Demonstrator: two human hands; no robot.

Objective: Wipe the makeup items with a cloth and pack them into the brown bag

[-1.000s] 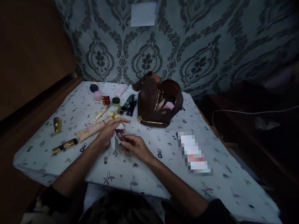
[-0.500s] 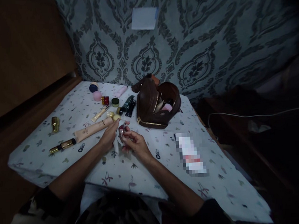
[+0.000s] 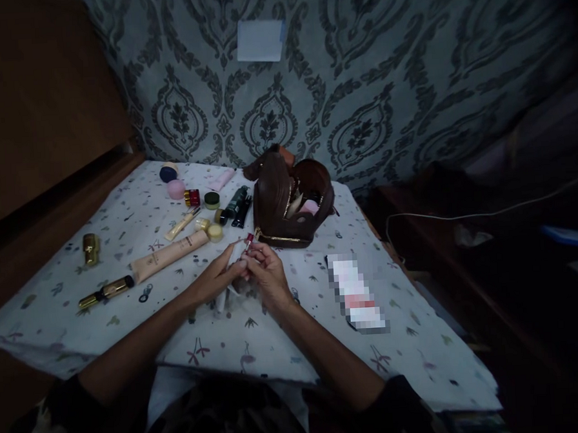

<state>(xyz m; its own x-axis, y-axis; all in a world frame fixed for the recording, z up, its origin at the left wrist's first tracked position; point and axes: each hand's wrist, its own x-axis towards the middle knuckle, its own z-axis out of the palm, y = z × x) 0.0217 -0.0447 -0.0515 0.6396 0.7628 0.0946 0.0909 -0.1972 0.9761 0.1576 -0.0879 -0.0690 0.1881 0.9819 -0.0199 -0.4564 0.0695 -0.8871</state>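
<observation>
My right hand [image 3: 267, 274] holds a small red cosmetic bottle [image 3: 248, 241] by its lower part, its top pointing away from me. My left hand [image 3: 218, 276] presses a white tissue [image 3: 224, 296] against the bottle from the left. Both hands meet over the middle of the table [image 3: 129, 315], which has a white patterned cloth. A long beige tube [image 3: 169, 256] lies just left of my hands. An open brown cosmetic bag [image 3: 288, 203] stands just beyond them.
Small jars, tubes and gold-capped bottles lie scattered at the back left, among them a gold bottle [image 3: 91, 248] and a gold-and-black tube [image 3: 105, 292]. A blurred flat pack [image 3: 355, 292] lies to the right. A patterned wall rises behind, and dark furniture with a white cable stands on the right.
My hands have closed together and shifted slightly toward the bag. The red bottle was turned up so that its top sticks out above my fingers. The view swung slightly right.
</observation>
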